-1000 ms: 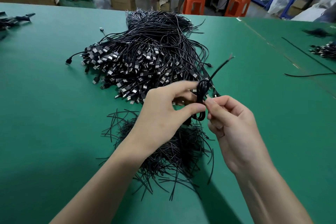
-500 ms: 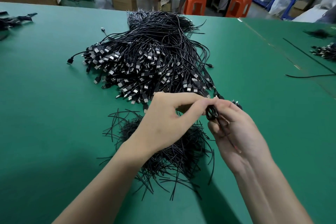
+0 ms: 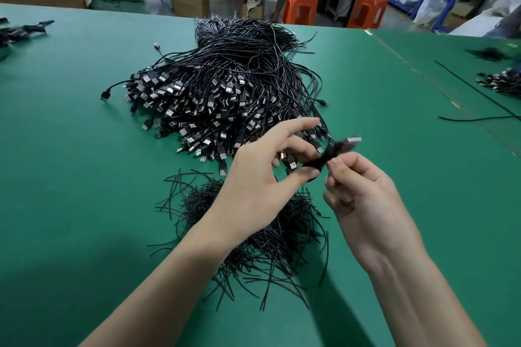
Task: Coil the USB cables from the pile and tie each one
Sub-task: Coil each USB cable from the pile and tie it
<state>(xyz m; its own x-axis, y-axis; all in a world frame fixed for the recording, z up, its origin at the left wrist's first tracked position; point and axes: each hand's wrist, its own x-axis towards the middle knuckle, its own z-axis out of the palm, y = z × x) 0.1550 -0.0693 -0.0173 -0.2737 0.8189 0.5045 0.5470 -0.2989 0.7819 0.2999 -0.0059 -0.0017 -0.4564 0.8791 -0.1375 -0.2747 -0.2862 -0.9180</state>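
Above a heap of short black wire ties (image 3: 253,236) on the green table mat (image 3: 84,177), a small coiled black USB cable (image 3: 334,149) is pinched between thumb and finger of the left hand (image 3: 262,180) and, seemingly, by curled fingertips of the right hand (image 3: 363,197), just before the large pile of black USB cables (image 3: 220,87).

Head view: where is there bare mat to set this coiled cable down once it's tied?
The widest bare mat lies left of the tie heap and the USB cable pile. Another patch opens right of the right hand, short of the stray cable. It is crowded straight ahead and beneath the left hand, which pinches the coiled cable.
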